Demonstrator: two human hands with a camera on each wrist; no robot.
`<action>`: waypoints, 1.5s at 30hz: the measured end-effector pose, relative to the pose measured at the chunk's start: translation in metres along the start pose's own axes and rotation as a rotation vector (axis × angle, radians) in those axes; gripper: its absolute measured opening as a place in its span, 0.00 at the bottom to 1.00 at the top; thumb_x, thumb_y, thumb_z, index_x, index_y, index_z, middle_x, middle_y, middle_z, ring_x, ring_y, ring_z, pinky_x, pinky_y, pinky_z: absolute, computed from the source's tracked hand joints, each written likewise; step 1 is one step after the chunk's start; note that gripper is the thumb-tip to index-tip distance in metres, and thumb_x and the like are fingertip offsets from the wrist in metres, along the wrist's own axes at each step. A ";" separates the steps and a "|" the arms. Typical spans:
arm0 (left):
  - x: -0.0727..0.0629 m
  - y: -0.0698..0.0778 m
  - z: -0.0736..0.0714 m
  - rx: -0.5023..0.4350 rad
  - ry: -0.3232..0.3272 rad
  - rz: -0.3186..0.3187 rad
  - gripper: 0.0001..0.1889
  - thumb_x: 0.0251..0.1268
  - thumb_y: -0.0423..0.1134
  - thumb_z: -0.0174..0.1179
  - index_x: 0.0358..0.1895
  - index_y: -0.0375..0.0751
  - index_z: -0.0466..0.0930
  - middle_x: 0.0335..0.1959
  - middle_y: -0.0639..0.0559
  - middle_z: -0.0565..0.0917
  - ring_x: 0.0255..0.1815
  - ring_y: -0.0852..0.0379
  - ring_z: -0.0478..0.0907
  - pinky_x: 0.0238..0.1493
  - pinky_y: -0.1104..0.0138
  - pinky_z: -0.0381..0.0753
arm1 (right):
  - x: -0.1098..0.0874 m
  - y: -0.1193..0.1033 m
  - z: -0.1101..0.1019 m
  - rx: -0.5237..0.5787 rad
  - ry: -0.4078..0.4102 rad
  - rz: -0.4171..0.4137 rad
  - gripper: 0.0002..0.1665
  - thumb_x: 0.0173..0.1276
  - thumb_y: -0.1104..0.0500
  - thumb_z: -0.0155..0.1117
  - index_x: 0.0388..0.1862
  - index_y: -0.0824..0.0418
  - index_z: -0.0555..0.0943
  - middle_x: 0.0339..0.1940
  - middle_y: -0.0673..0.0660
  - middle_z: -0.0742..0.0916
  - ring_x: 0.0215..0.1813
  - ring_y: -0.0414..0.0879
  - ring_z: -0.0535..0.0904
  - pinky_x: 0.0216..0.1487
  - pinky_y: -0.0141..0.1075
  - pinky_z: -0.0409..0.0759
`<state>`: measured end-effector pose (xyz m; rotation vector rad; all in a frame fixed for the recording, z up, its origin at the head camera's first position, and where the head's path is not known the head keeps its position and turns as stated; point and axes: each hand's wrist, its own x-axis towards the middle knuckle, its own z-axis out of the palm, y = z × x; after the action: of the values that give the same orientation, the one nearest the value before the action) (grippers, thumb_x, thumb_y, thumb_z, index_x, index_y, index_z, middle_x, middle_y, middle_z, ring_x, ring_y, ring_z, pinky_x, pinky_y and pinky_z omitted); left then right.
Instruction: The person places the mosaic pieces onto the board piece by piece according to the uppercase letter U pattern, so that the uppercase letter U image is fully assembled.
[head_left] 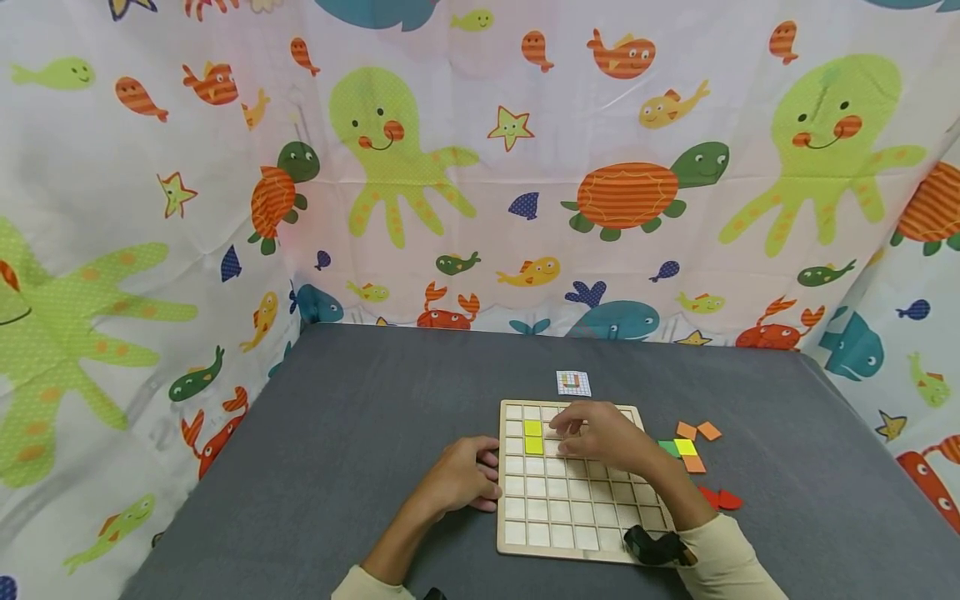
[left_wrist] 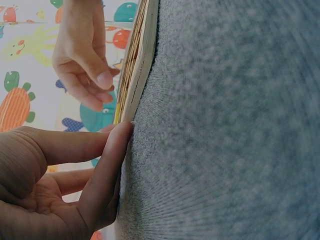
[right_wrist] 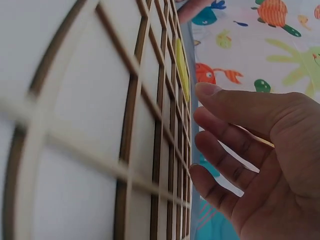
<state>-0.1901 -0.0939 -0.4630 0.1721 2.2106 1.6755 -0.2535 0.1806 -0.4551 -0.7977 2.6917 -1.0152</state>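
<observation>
A wooden grid board (head_left: 517, 540) with pale square cells lies on the table. Two yellow square tiles (head_left: 533, 437) sit in it, one above the other, near its upper left. My left hand (head_left: 461, 473) rests beside the board's left edge, thumb and fingertips right at the rim in the left wrist view. My right hand (head_left: 603, 435) is over the upper middle of the board, just right of the yellow tiles. In the right wrist view its thumb (right_wrist: 235, 102) and loosely bent fingers are apart, and no tile shows between them.
A small card (head_left: 573, 383) with a coloured grid pattern lies behind the board. To the right are orange tiles (head_left: 708, 431), a green tile (head_left: 667, 448), another yellow tile (head_left: 685, 447) and red pieces (head_left: 727, 500). A patterned curtain (head_left: 465, 283) hangs behind the grey table (head_left: 360, 400).
</observation>
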 end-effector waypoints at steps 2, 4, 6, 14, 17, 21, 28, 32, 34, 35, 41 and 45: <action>0.000 0.000 0.000 -0.003 0.000 -0.002 0.39 0.52 0.14 0.68 0.72 0.27 0.73 0.50 0.40 0.79 0.40 0.52 0.83 0.30 0.60 0.93 | -0.005 0.003 -0.004 0.010 0.007 0.000 0.17 0.68 0.59 0.77 0.55 0.61 0.89 0.43 0.50 0.90 0.45 0.43 0.82 0.42 0.35 0.84; 0.001 0.000 0.000 -0.001 0.000 -0.003 0.39 0.53 0.14 0.68 0.73 0.27 0.73 0.50 0.40 0.79 0.40 0.52 0.83 0.30 0.60 0.93 | -0.009 0.006 -0.009 0.015 0.010 0.002 0.17 0.69 0.60 0.76 0.55 0.62 0.89 0.44 0.51 0.90 0.46 0.44 0.82 0.42 0.35 0.84; 0.001 0.000 0.000 0.002 0.001 -0.004 0.39 0.53 0.14 0.68 0.73 0.27 0.72 0.50 0.40 0.79 0.40 0.52 0.83 0.30 0.60 0.93 | -0.014 0.009 -0.014 0.013 0.017 0.005 0.17 0.69 0.60 0.76 0.56 0.62 0.88 0.44 0.51 0.90 0.46 0.45 0.82 0.41 0.35 0.84; 0.001 -0.001 0.000 0.000 0.001 -0.006 0.39 0.52 0.14 0.68 0.73 0.27 0.72 0.51 0.40 0.79 0.41 0.52 0.83 0.31 0.60 0.93 | -0.036 0.026 -0.030 -0.028 0.062 0.062 0.16 0.70 0.58 0.75 0.55 0.60 0.89 0.45 0.51 0.88 0.47 0.46 0.81 0.39 0.36 0.83; 0.001 -0.001 0.000 -0.009 0.000 -0.010 0.39 0.52 0.14 0.68 0.73 0.27 0.73 0.51 0.40 0.79 0.42 0.51 0.83 0.31 0.59 0.94 | -0.043 0.033 -0.034 -0.031 0.068 0.103 0.16 0.71 0.57 0.75 0.56 0.59 0.89 0.45 0.50 0.88 0.47 0.46 0.80 0.37 0.36 0.82; 0.001 -0.002 0.000 -0.010 -0.001 -0.006 0.39 0.52 0.14 0.69 0.73 0.28 0.73 0.51 0.40 0.79 0.41 0.51 0.83 0.31 0.59 0.94 | -0.052 0.042 -0.039 -0.049 0.092 0.126 0.17 0.70 0.56 0.76 0.56 0.59 0.89 0.43 0.49 0.87 0.45 0.44 0.80 0.37 0.35 0.81; 0.002 -0.002 0.000 -0.013 -0.003 -0.009 0.39 0.52 0.14 0.68 0.73 0.28 0.72 0.51 0.40 0.79 0.42 0.52 0.82 0.31 0.59 0.94 | -0.068 0.052 -0.049 -0.080 0.125 0.149 0.19 0.66 0.55 0.80 0.54 0.58 0.89 0.40 0.47 0.86 0.43 0.41 0.80 0.42 0.35 0.81; 0.002 -0.002 0.000 -0.009 -0.002 -0.007 0.39 0.52 0.14 0.68 0.73 0.27 0.72 0.51 0.40 0.79 0.41 0.52 0.83 0.31 0.59 0.94 | -0.075 0.059 -0.053 -0.120 0.144 0.165 0.19 0.65 0.55 0.80 0.53 0.58 0.90 0.42 0.49 0.87 0.45 0.43 0.80 0.44 0.38 0.82; 0.002 -0.002 0.000 0.001 0.001 0.000 0.39 0.53 0.14 0.69 0.73 0.27 0.72 0.51 0.40 0.79 0.40 0.52 0.83 0.31 0.59 0.94 | -0.078 0.062 -0.055 -0.125 0.153 0.170 0.18 0.65 0.56 0.80 0.53 0.58 0.90 0.44 0.50 0.88 0.47 0.46 0.80 0.46 0.41 0.83; 0.002 -0.002 0.000 0.004 0.001 0.003 0.39 0.53 0.15 0.69 0.73 0.27 0.72 0.51 0.40 0.79 0.40 0.52 0.83 0.31 0.59 0.93 | -0.079 0.064 -0.056 -0.128 0.156 0.172 0.18 0.65 0.56 0.80 0.53 0.59 0.90 0.44 0.50 0.88 0.47 0.47 0.80 0.46 0.43 0.84; 0.001 -0.002 -0.001 -0.003 -0.002 0.003 0.39 0.53 0.15 0.68 0.73 0.27 0.72 0.51 0.39 0.78 0.40 0.52 0.83 0.31 0.59 0.94 | -0.087 0.071 -0.061 -0.123 0.151 0.203 0.19 0.65 0.57 0.80 0.54 0.59 0.89 0.48 0.52 0.88 0.49 0.50 0.81 0.50 0.47 0.84; 0.001 -0.002 -0.001 -0.014 -0.006 -0.003 0.38 0.53 0.15 0.68 0.73 0.27 0.72 0.51 0.39 0.78 0.40 0.52 0.84 0.31 0.59 0.94 | -0.091 0.074 -0.065 -0.149 0.141 0.224 0.21 0.65 0.56 0.80 0.55 0.59 0.89 0.46 0.52 0.87 0.47 0.49 0.79 0.45 0.43 0.81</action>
<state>-0.1908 -0.0948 -0.4644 0.1695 2.1935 1.6862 -0.2293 0.3127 -0.4575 -0.4457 2.9217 -0.8574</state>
